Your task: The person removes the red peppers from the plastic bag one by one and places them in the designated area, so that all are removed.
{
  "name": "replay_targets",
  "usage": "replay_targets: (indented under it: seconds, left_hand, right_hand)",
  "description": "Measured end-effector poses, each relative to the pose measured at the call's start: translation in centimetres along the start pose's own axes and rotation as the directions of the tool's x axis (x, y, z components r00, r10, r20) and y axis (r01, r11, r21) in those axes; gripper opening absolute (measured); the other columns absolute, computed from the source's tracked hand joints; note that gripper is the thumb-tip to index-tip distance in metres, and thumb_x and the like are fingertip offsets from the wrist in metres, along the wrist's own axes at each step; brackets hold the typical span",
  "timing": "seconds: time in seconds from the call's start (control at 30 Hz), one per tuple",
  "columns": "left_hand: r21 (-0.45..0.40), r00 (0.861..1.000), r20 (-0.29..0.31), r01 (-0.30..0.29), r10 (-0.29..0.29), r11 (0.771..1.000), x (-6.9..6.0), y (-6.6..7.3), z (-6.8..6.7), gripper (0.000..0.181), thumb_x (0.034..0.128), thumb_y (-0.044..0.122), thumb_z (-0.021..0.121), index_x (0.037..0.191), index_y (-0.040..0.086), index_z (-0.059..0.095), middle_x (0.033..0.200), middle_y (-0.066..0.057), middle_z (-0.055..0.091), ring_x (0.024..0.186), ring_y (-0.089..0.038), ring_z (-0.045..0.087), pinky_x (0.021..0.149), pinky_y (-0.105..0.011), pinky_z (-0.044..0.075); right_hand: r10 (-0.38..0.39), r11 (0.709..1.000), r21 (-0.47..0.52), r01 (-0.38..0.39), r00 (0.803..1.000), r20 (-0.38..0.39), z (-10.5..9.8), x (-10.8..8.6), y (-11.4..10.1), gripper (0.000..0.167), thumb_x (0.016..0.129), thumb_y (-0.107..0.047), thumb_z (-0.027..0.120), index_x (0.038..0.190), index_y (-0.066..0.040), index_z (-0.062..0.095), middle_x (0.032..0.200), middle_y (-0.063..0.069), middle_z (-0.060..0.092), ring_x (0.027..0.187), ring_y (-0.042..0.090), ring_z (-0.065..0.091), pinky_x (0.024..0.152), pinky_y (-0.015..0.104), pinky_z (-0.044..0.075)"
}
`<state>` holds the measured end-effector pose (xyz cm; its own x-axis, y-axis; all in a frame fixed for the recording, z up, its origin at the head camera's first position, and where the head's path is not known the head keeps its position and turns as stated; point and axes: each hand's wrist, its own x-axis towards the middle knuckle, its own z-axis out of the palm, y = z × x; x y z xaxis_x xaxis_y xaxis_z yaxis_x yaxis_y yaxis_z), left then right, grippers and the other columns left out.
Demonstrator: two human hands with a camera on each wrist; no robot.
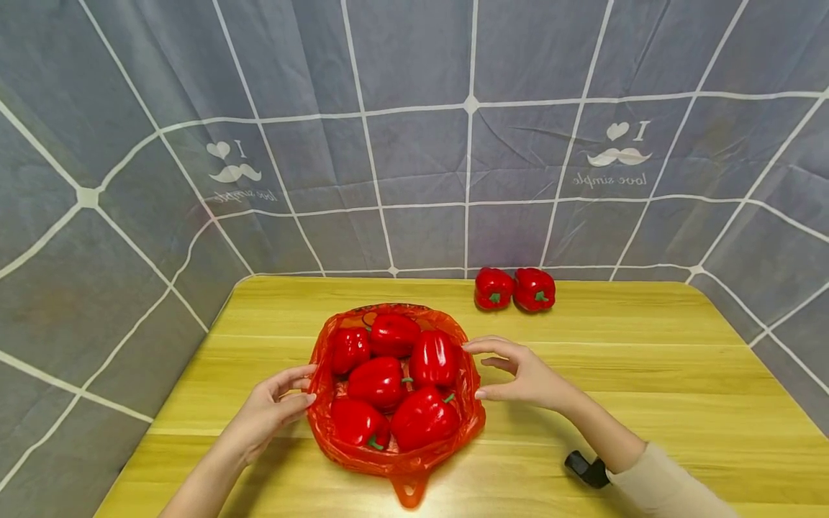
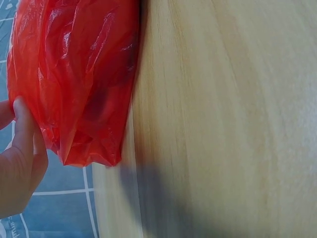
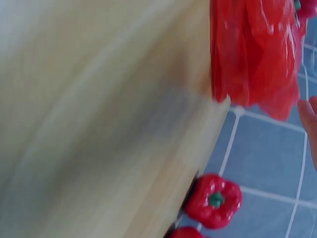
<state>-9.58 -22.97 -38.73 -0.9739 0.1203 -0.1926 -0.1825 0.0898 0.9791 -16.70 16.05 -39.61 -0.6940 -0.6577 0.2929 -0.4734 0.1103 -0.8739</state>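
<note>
A red plastic bag (image 1: pixel 408 460) stands on the table with its mouth spread wide. Several red bell peppers (image 1: pixel 377 383) with green stems lie inside it. At the bag's left rim, my left hand (image 1: pixel 275 406) has its fingertips against the plastic, thumb and forefinger apart. In the left wrist view the thumb of that hand (image 2: pixel 20 153) meets the side of the bag (image 2: pixel 84 74). Beside the right rim, my right hand (image 1: pixel 521 374) is relaxed with its fingers spread, holding nothing. The right wrist view shows only part of its fingers (image 3: pixel 309 119), close to the bag (image 3: pixel 252 54).
Two more red bell peppers (image 1: pixel 494 289) sit side by side at the back of the wooden table (image 1: pixel 622 345). A small black object (image 1: pixel 586 469) is by the right sleeve (image 1: pixel 667 485). Grey curtain (image 1: pixel 421 158) with white lines surrounds the table at the back and sides.
</note>
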Motion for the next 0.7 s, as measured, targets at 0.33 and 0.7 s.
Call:
replay_targets:
  seconds: [0.33,0.7]
  left_hand:
    - [-0.003,1.000,-0.003,0.008,-0.008,1.000,0.0,0.0,0.0,0.054,0.0879,-0.001,0.058,0.135,-0.012,0.034,0.102,-0.006,0.051,0.085,-0.008,0.059,0.077,-0.024,0.053]
    - [-0.005,1.000,-0.001,0.008,-0.008,1.000,0.1,0.0,0.0,0.055,0.0876,0.000,0.058,0.135,-0.012,0.034,0.102,-0.006,0.051,0.086,-0.008,0.059,0.077,-0.024,0.053]
  right_hand:
    - [-0.043,0.999,0.007,0.043,0.989,0.138,2.6,0.3,-0.3,0.050,0.079,-0.009,0.074,0.124,0.001,0.055,0.129,0.009,0.050,0.119,0.016,0.046,0.097,0.033,0.043]
    - [-0.039,0.999,0.009,0.038,0.977,0.212,4.0,1.1,-0.4,0.050,0.079,-0.014,0.074,0.125,-0.005,0.056,0.128,0.010,0.048,0.118,0.018,0.044,0.091,0.036,0.048]
